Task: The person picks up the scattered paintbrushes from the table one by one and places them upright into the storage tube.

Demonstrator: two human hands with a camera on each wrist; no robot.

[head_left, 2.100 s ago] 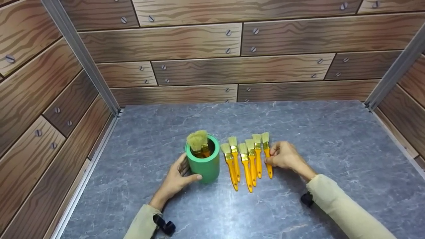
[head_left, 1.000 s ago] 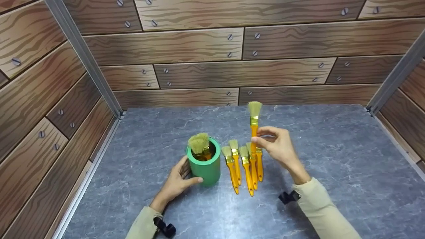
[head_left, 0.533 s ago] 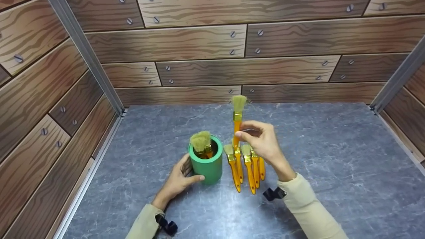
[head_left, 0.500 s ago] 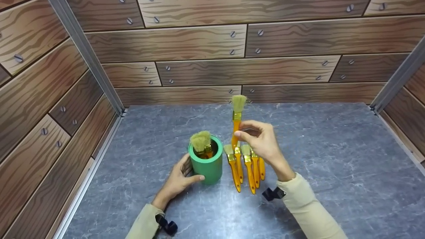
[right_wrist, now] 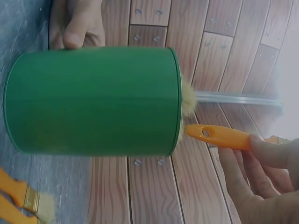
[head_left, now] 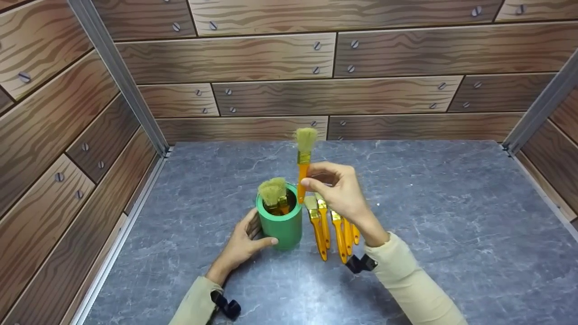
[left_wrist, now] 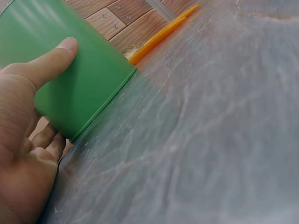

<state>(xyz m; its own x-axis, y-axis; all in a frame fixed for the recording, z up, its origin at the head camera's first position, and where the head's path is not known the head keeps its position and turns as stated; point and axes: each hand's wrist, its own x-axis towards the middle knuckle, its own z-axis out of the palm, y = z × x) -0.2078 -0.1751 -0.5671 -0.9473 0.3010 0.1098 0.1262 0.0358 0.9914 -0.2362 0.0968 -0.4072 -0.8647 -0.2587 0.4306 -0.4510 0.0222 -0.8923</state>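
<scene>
A green cylindrical container (head_left: 281,230) stands upright on the grey marbled table, brushes with pale bristles (head_left: 272,192) poking out of its mouth. My left hand (head_left: 241,248) holds it from the left, thumb across its front and fingers behind, as the left wrist view also shows. My right hand (head_left: 338,189) pinches the orange handle of a paintbrush (head_left: 303,174) between thumb and fingers. The brush is upright, bristles up, and its handle end is right at the container's right rim. In the right wrist view the handle tip (right_wrist: 198,131) shows just off the container's mouth.
Several paintbrushes (head_left: 318,230) with orange handles lie side by side right of the container, partly covered by my right hand. Wood-plank patterned walls (head_left: 271,97) with metal corner posts (head_left: 122,81) enclose the table (head_left: 429,203) at the back and sides.
My right hand picked up the rightmost paintbrush from the row, raised it and carried it left to the container's rim. The left hand stays on the container.
</scene>
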